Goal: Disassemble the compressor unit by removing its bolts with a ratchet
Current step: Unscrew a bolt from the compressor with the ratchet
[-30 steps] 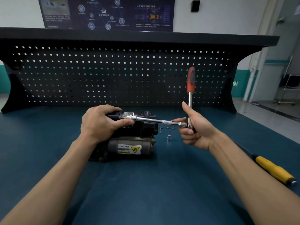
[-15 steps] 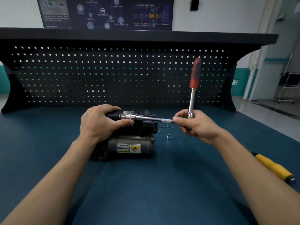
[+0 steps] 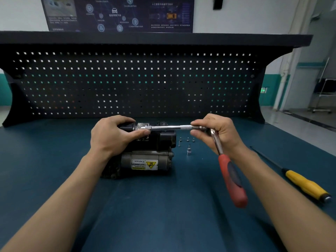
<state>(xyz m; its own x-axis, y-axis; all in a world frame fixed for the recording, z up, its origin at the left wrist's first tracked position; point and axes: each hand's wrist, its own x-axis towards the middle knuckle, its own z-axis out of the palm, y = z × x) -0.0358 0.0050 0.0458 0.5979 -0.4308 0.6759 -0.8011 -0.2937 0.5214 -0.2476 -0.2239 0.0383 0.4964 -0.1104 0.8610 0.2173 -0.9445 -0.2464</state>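
The compressor [image 3: 145, 160] sits mid-counter [image 3: 163, 224], its grey cylinder facing the person with a yellow-and-white warning label [image 3: 144, 164] on it, read upside down.

The left grip [image 3: 112, 135] is closed over the black top of the compressor at its 10 o'clock corner. The fingers curl over the far side and the thumb lies along the near side, touching the left end of the bar [image 3: 171, 127]. This chrome bar runs level across the top of the compressor from 9 to 3 o'clock; what its left end is seated on is hidden by the grip.

The right grip [image 3: 218, 133] is closed on the bar's knurled right end, pinching it between thumb and fingertips. The ratchet [image 3: 232, 180] joins the bar inside this grip. Its steel shank and red handle hang out below the palm toward 5 o'clock, clear of the counter.

At the compressor's 3 o'clock, a few small bolts [image 3: 187, 140] stand loose on the counter, and a socket [image 3: 189, 151] stands upright just nearer than them. A yellow-handled screwdriver [image 3: 305, 184] lies well apart at 4 o'clock, its shaft pointing to 10 o'clock.

A black pegboard [image 3: 127, 84] rises at 12 o'clock behind the counter, with a dark poster [image 3: 118, 13] on the wall above.
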